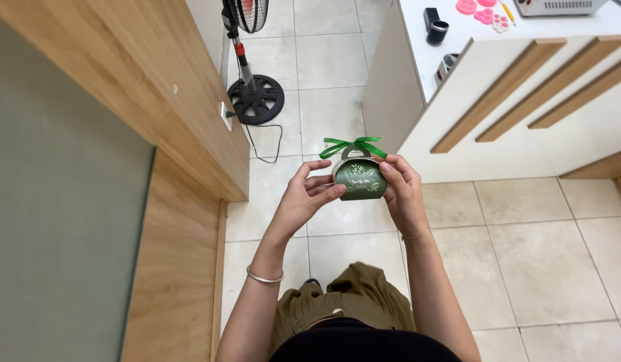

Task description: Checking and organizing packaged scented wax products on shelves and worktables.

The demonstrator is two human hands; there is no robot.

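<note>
A small dark-green gift box sat between both hands. It was dome-topped, with pale leaf print and a green ribbon bow.

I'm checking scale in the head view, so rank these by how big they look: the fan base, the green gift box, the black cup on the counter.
1. Fan base
2. Green gift box, held much nearer the camera, so its true rank is unsure
3. Black cup

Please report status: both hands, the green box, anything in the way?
Left hand and right hand both grip small green gift box. Green ribbon bow on top. Nothing blocks it; standing fan apart.
</note>
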